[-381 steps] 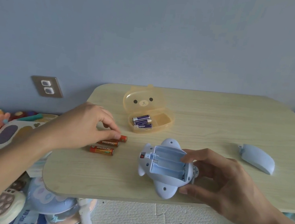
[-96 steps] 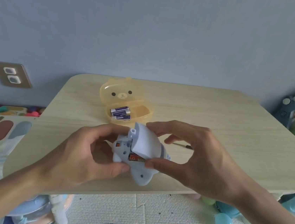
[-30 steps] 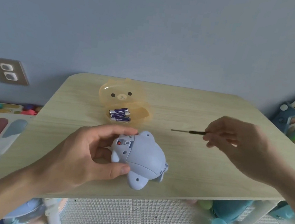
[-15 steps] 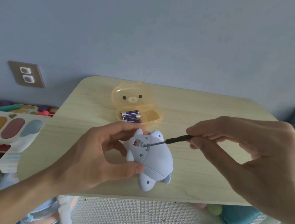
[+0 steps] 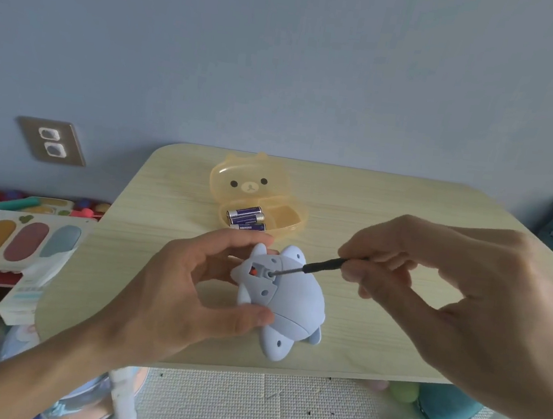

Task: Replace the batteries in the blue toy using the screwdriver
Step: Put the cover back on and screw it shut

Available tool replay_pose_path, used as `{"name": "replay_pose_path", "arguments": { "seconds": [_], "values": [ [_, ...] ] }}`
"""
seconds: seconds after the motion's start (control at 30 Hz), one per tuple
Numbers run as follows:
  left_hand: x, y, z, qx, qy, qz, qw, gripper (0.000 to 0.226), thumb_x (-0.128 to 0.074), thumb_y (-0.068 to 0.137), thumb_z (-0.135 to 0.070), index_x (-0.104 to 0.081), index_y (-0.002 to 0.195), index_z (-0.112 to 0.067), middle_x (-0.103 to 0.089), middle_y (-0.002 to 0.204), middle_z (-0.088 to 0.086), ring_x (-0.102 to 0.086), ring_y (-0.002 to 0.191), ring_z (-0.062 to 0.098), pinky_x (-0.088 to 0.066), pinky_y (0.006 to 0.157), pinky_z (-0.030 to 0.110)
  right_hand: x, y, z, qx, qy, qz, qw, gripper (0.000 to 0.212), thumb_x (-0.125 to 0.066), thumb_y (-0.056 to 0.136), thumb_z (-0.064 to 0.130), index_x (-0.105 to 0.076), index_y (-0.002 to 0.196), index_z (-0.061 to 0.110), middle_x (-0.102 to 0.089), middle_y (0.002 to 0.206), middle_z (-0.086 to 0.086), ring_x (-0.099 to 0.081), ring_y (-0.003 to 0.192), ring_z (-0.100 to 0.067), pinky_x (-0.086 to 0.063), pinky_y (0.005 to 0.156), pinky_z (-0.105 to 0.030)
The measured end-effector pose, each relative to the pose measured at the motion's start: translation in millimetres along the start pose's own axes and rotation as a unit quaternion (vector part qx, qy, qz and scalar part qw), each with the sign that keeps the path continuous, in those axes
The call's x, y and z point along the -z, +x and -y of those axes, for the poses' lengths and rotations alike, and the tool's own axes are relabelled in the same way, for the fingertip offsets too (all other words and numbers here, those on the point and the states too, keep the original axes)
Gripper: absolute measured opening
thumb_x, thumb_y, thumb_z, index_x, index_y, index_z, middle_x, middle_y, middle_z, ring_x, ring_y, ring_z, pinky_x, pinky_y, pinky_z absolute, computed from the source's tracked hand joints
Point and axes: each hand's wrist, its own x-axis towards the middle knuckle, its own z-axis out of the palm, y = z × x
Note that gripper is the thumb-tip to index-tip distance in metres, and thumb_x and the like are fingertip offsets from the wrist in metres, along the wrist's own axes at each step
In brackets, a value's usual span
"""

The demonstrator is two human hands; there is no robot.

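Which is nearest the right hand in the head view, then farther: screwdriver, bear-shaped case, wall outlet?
1. Screwdriver: pinched in the right hand.
2. Bear-shaped case: open on the table behind the toy.
3. Wall outlet: far left, on the wall.

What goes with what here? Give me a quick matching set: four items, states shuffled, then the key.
Items:
1. screwdriver
2. blue toy
3. purple batteries
4. bear case

States:
A. lying in the case's left compartment
B. lid open, at the back of the table
C. pinched in the right hand, tip in the screw hole
D. gripped by the left hand, underside up

Pairs: 1-C, 2-D, 3-A, 4-B
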Motion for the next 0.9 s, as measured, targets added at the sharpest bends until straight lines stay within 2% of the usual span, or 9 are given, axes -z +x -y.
{"name": "replay_pose_path", "arguments": {
  "seconds": [0.07, 0.13, 0.23, 0.3, 0.37, 0.57, 0.67, 0.8, 0.9],
  "values": [
    [-0.2, -0.5, -0.9, 0.011, -0.011, 0.006, 1.000, 0.066, -0.094, 0.061, -0.035, -0.073, 0.123, -0.044, -0.079, 0.123, -0.008, -0.081, 0.104, 0.018, -0.064, 0.089, 0.027, -2.5, 29.9, 5.5, 0.010, 0.022, -0.043, 0.999, 0.020, -0.068, 0.094, 0.044, -0.072, 0.084, 0.027, -0.063, 0.068, 0.025, -0.062, 0.063, -0.004, -0.048, 0.059, -0.016],
    [-0.4, -1.1, -1.5, 0.022, -0.032, 0.009, 0.999, 0.066, -0.095, 0.060, -0.031, -0.074, 0.121, -0.042, -0.079, 0.122, -0.006, -0.082, 0.097, 0.022, -0.065, 0.081, 0.026, -2.9, 23.5, 8.0, 0.019, 0.008, -0.075, 0.997, 0.028, -0.060, 0.100, 0.040, -0.065, 0.079, 0.023, -0.056, 0.059, 0.014, -0.051, 0.054, -0.010, -0.041, 0.049, -0.020],
    [-1.0, -1.2, -2.3, 0.030, -0.047, 0.005, 0.998, 0.066, -0.096, 0.058, -0.027, -0.076, 0.120, -0.040, -0.080, 0.119, -0.003, -0.083, 0.088, 0.025, -0.065, 0.074, 0.027, -21.4, 30.2, 0.6, 0.002, 0.025, -0.113, 0.993, 0.018, -0.064, 0.100, 0.033, -0.065, 0.085, 0.023, -0.055, 0.055, 0.005, -0.053, 0.051, -0.018, -0.042, 0.046, -0.023],
    [-1.4, -0.9, -2.4, 0.031, -0.047, 0.004, 0.998, 0.066, -0.096, 0.058, -0.028, -0.076, 0.119, -0.041, -0.080, 0.119, -0.003, -0.083, 0.086, 0.026, -0.066, 0.074, 0.028, -21.9, 31.1, -1.6, -0.010, 0.076, -0.103, 0.992, 0.003, -0.065, 0.097, 0.030, -0.063, 0.098, 0.028, -0.059, 0.059, 0.004, -0.057, 0.053, -0.015, -0.042, 0.049, -0.013],
    [-1.8, -0.6, -2.5, 0.031, -0.048, 0.005, 0.998, 0.067, -0.096, 0.058, -0.028, -0.075, 0.120, -0.041, -0.080, 0.120, -0.003, -0.082, 0.087, 0.026, -0.066, 0.074, 0.028, -18.8, 30.4, 0.1, -0.015, 0.116, -0.097, 0.988, 0.008, -0.068, 0.095, 0.034, -0.060, 0.095, 0.032, -0.066, 0.066, 0.006, -0.061, 0.056, -0.013, -0.043, 0.052, -0.009],
    [-2.3, -1.1, -3.0, 0.025, -0.043, 0.005, 0.999, 0.067, -0.096, 0.059, -0.030, -0.074, 0.122, -0.042, -0.080, 0.120, -0.004, -0.081, 0.090, 0.029, -0.065, 0.076, 0.027, -11.1, 25.2, -0.4, -0.014, 0.101, -0.054, 0.993, 0.011, -0.067, 0.092, 0.021, -0.068, 0.095, 0.031, -0.075, 0.077, 0.014, -0.075, 0.071, -0.008, -0.057, 0.061, -0.021],
    [-2.7, -1.7, -2.9, 0.024, -0.042, 0.005, 0.999, 0.066, -0.095, 0.059, -0.031, -0.074, 0.121, -0.042, -0.080, 0.120, -0.005, -0.080, 0.092, 0.028, -0.065, 0.077, 0.027, -13.0, 27.0, 1.5, 0.005, 0.024, -0.064, 0.998, 0.010, -0.060, 0.099, 0.032, -0.063, 0.090, 0.031, -0.067, 0.065, 0.014, -0.068, 0.060, -0.008, -0.054, 0.050, -0.031],
    [-1.7, -1.9, -3.0, 0.021, -0.030, 0.004, 0.999, 0.067, -0.096, 0.060, -0.034, -0.074, 0.123, -0.043, -0.079, 0.122, -0.003, -0.079, 0.093, 0.032, -0.067, 0.082, 0.035, -22.2, 30.5, 6.9, 0.017, -0.022, -0.078, 0.997, 0.036, -0.050, 0.103, 0.044, -0.058, 0.075, 0.021, -0.043, 0.047, 0.005, -0.040, 0.045, -0.023, -0.041, 0.040, -0.039],
    [-1.7, -1.8, -4.0, 0.022, -0.032, 0.003, 0.999, 0.067, -0.096, 0.060, -0.034, -0.074, 0.122, -0.044, -0.079, 0.121, -0.003, -0.079, 0.091, 0.035, -0.067, 0.081, 0.035, -26.2, 32.0, 8.3, 0.002, 0.042, -0.080, 0.996, 0.011, -0.055, 0.101, 0.039, -0.053, 0.095, 0.031, -0.052, 0.050, 0.010, -0.048, 0.046, -0.012, -0.040, 0.043, -0.019]
  ]
}}
